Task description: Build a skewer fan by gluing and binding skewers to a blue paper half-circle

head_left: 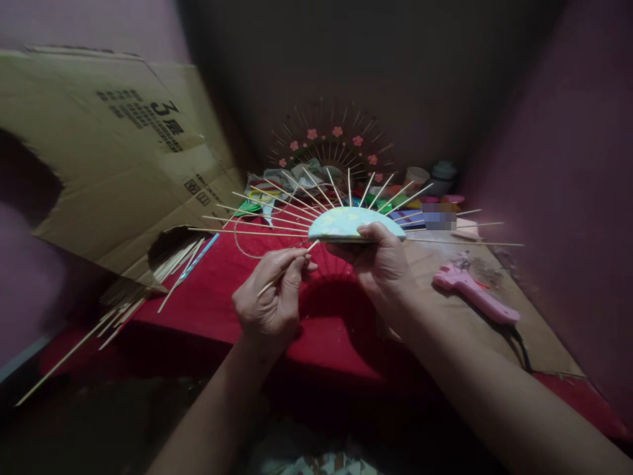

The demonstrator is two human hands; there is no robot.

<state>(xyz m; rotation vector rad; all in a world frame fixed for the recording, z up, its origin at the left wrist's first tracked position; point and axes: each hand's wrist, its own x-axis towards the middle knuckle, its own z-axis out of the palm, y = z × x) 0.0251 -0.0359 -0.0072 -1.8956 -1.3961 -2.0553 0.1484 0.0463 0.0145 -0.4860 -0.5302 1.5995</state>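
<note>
A pale blue-green half disc (336,224) with faint yellow patches is held up over the table, and several thin wooden sticks (297,191) fan out from its curved rim. My right hand (383,267) grips its straight lower edge, thumb on the front face and fingers beneath. Pinched in my left hand (270,290) is a slim pale wooden stick (312,246), its tip close to the lower left corner of the half disc. Whether that tip touches the disc I cannot tell.
A red cloth (198,303) covers the table. A pink glue gun (477,297) lies on a cardboard sheet (539,336) at right. Loose sticks (180,260) lie left, beneath a leaning cardboard panel (123,132). Behind stands a fan of sticks with pink flowers (337,132).
</note>
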